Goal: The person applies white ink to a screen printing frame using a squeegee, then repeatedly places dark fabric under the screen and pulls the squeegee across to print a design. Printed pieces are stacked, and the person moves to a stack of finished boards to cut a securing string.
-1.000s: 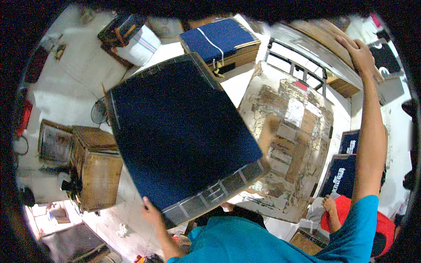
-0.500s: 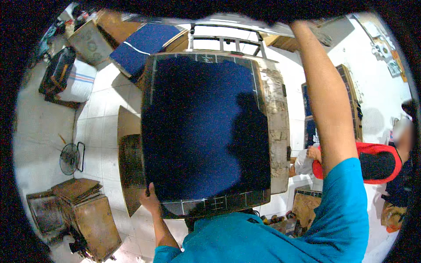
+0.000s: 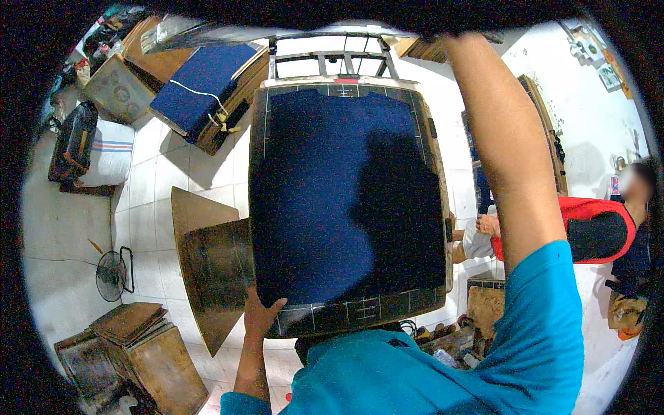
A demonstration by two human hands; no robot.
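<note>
Your left hand [image 3: 260, 317] is clamping the near left corner of a dark board [image 3: 387, 306], the thumb lying over its upper face and the fingers going down along the side edge. Your right arm [image 3: 512, 131] is stretching far forward, but its hand is disappearing behind the dark rim, so you cannot tell whether that one is closed. Dark blue cloth [image 3: 315, 207] is lying spread across the board, with white ruled marks showing around it and a shadow covering much of its right part. Beneath, the pale worktop [image 3: 387, 82] is showing as a narrow rim, and a dark metal rack [image 3: 321, 66] is standing at its far end. Brown sheets [image 3: 218, 266] are resting just left of the board, and a co-worker in red and black [image 3: 596, 229] is keeping to the right.
</note>
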